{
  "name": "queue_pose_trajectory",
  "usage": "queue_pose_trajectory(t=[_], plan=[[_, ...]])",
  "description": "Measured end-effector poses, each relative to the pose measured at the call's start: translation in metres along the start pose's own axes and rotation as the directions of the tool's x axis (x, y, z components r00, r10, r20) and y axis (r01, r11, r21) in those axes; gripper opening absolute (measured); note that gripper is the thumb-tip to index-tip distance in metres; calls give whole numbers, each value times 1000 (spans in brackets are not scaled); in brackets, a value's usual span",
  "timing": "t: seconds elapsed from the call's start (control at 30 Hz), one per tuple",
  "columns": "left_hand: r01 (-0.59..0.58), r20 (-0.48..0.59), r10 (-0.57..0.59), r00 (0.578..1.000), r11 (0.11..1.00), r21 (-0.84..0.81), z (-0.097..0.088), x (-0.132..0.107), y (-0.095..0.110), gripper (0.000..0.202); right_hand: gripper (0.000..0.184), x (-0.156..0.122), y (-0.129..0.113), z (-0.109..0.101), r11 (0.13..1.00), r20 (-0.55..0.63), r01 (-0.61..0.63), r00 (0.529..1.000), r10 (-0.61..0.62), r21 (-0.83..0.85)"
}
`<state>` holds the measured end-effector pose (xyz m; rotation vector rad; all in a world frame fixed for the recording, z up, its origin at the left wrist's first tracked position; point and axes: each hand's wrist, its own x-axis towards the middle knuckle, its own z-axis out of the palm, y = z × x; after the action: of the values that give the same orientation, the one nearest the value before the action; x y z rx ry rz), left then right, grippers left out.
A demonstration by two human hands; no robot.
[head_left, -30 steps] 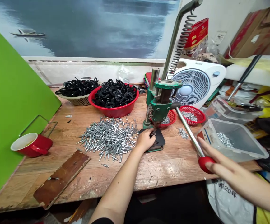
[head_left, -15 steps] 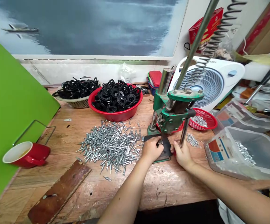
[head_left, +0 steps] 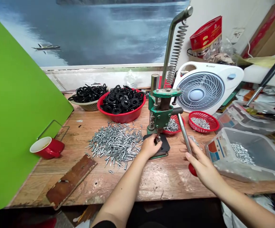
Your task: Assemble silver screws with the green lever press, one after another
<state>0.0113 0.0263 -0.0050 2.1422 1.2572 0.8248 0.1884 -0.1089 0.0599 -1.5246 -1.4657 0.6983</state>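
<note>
A green hand press with a black base plate stands in the middle of the bench. At the plate, under the ram, my left hand is closed in a pinch around a small metal piece, mostly hidden by the fingers. My right hand is wrapped loosely about the press lever, just above its red end knob. Left of the press lies a heap of metal eye-ended pins.
Black rings fill a red basin and a beige basket at the back. Red baskets of small metal parts, a white fan and clear bins stand right. A red mug and wooden board lie left.
The lever handle has swung outward and toward me with my right hand, and the spring arm has tipped back upright. My left hand stays at the base plate. The view has shifted.
</note>
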Motion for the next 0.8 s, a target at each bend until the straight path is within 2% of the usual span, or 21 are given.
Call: queue_pose_trajectory(t=[0.1,0.2,0.27,0.33,0.4,0.47,0.53,0.63,0.7,0.8], plan=[[-15,42,15,999,1000,-3,-9,1,-1,30,48,-25,-36,-25,973,98,203,976,-193,-107],[-40,105,45,993,998,-47,-14,2,-2,35,37,-25,-66,-50,872,210,486,860,-464,-64],[-61,126,70,990,996,-72,-15,3,-3,34,28,-9,-86,-64,813,177,579,795,-580,63],[-75,141,87,986,993,-86,-18,4,-5,32,22,19,-109,-71,760,31,612,774,-632,218],[-98,168,111,980,991,-86,-21,6,-6,31,25,55,-134,-73,707,-125,620,775,-619,340],[-136,201,146,969,989,-66,-25,6,-5,30,25,96,-158,-71,680,-190,603,789,-584,416],[-181,228,183,956,983,-32,-28,5,-4,29,26,138,-174,-67,676,-202,569,814,-545,469],[-208,229,200,953,978,12,-30,3,-2,30,34,189,-184,-61,740,-169,478,874,-457,472],[-201,224,192,956,979,20,-31,3,-3,31,40,212,-183,-58,793,-128,421,904,-409,441],[-192,233,183,955,981,15,-31,3,-4,35,48,231,-180,-56,828,-111,404,913,-394,389]])
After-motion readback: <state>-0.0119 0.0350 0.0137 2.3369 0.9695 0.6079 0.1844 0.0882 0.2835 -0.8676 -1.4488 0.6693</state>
